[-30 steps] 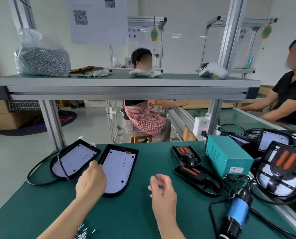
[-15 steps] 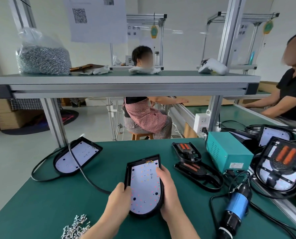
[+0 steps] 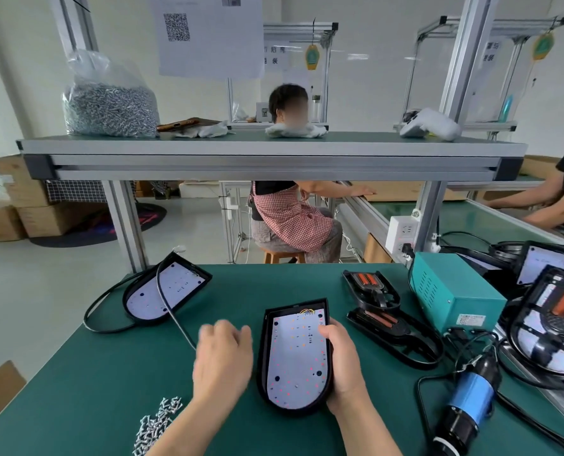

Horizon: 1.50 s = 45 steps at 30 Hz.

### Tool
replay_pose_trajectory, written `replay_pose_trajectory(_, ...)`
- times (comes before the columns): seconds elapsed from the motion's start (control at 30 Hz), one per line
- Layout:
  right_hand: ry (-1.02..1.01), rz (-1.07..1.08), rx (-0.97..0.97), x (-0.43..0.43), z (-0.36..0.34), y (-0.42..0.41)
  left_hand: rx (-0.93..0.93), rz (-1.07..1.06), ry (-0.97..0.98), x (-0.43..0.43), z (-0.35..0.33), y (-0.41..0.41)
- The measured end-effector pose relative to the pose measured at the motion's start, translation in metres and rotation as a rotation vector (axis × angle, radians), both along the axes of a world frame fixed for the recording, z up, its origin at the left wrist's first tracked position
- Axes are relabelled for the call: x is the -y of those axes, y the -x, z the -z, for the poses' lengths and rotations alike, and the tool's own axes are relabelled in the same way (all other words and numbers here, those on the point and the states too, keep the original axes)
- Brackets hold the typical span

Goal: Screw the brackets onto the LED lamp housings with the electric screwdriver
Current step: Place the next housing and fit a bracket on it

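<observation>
1. My left hand (image 3: 223,360) is palm down just left of the housing (image 3: 295,357), not touching it. Its fingers are loosely curled, blurred, and hold nothing.
2. My right hand (image 3: 343,360) grips the housing's right edge, with the thumb laid over the top rim. The other fingers are wrapped down round the side, mostly out of sight.
3. My left forearm (image 3: 178,432) is bare and comes in from the bottom edge, slanting up to the right.
4. My right forearm (image 3: 369,432), also bare, slants up to the left.
</observation>
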State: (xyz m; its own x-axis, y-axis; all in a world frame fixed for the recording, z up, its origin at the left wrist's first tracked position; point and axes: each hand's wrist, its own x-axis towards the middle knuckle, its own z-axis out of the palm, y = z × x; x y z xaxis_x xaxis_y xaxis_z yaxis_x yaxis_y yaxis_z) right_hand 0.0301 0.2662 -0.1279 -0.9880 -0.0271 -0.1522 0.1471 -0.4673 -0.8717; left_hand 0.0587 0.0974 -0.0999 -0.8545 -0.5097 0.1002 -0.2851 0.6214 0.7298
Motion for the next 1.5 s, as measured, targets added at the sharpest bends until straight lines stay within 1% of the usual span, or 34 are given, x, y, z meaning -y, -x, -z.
replay_pose_trajectory(0.03, -0.008, 0.002, 0.002, 0.0, -0.001, 0.0, -0.09, -0.116, -0.025, 0.009, -0.001, 0.006)
replay_pose_trajectory(0.07, -0.009, -0.003, 0.006, 0.0, -0.001, 0.0, -0.135, -0.221, -0.058, 0.019, -0.002, 0.013)
replay_pose_trajectory(0.1, -0.006, -0.01, 0.01, 0.001, -0.001, 0.0, -0.144, -0.307, -0.108, 0.031, -0.003, 0.021)
replay_pose_trajectory(0.17, 0.003, -0.008, 0.013, 0.002, -0.002, -0.001, -0.116, -0.436, -0.287, 0.051, -0.006, 0.033)
replay_pose_trajectory(0.27, 0.037, -0.012, 0.024, 0.002, -0.002, -0.001, -0.107, -0.465, -0.563, 0.071, -0.004, 0.046)
replay_pose_trajectory(0.3, 0.046, -0.018, 0.034, 0.002, -0.002, -0.001, -0.127, -0.447, -0.639, 0.076, -0.002, 0.049)
replay_pose_trajectory(0.33, 0.05, -0.021, 0.047, 0.001, -0.002, -0.001, -0.149, -0.422, -0.674, 0.08, -0.002, 0.051)
replay_pose_trajectory(0.43, 0.06, -0.006, 0.091, 0.0, -0.002, 0.001, -0.218, -0.332, -0.584, 0.083, 0.0, 0.052)
replay_pose_trajectory(0.57, 0.039, 0.025, 0.114, 0.001, -0.004, 0.0, -0.335, -0.19, -0.542, 0.066, -0.005, 0.044)
replay_pose_trajectory(0.7, 0.008, 0.075, 0.118, 0.0, -0.005, 0.0, -0.381, -0.072, -0.503, 0.049, -0.007, 0.033)
replay_pose_trajectory(0.83, 0.062, 0.133, 0.154, -0.002, -0.009, -0.002, -0.335, 0.015, -0.544, 0.033, -0.001, 0.015)
replay_pose_trajectory(0.93, 0.122, 0.152, 0.188, -0.006, -0.011, -0.004, -0.218, 0.036, -0.596, 0.024, 0.007, 0.002)
replay_pose_trajectory(1.0, 0.124, 0.153, 0.187, -0.01, -0.013, -0.004, -0.112, 0.052, -0.606, 0.02, 0.01, -0.006)
replay_pose_trajectory(1.07, 0.094, 0.14, 0.179, -0.013, -0.015, -0.003, 0.006, 0.094, -0.571, 0.016, 0.011, -0.016)
replay_pose_trajectory(1.17, -0.044, 0.068, 0.209, -0.015, -0.015, -0.001, 0.178, 0.177, -0.514, 0.009, 0.011, -0.033)
replay_pose_trajectory(1.2, -0.117, 0.027, 0.215, -0.016, -0.015, 0.0, 0.236, 0.208, -0.448, 0.006, 0.01, -0.039)
replay_pose_trajectory(1.23, -0.202, -0.009, 0.21, -0.017, -0.014, 0.001, 0.292, 0.243, -0.341, 0.004, 0.01, -0.044)
replay_pose_trajectory(1.3, -0.34, -0.051, 0.194, -0.02, -0.014, 0.002, 0.378, 0.308, -0.045, -0.002, 0.008, -0.053)
replay_pose_trajectory(1.33, -0.374, -0.065, 0.196, -0.022, -0.015, 0.002, 0.402, 0.326, 0.097, -0.006, 0.007, -0.056)
replay_pose_trajectory(1.37, -0.394, -0.08, 0.201, -0.023, -0.015, 0.002, 0.409, 0.345, 0.197, -0.01, 0.007, -0.059)
replay_pose_trajectory(1.43, -0.43, -0.108, 0.196, -0.025, -0.016, 0.003, 0.402, 0.39, 0.284, -0.016, 0.008, -0.064)
replay_pose_trajectory(1.5, -0.476, -0.124, 0.18, -0.027, -0.018, 0.003, 0.414, 0.446, 0.291, -0.018, 0.007, -0.063)
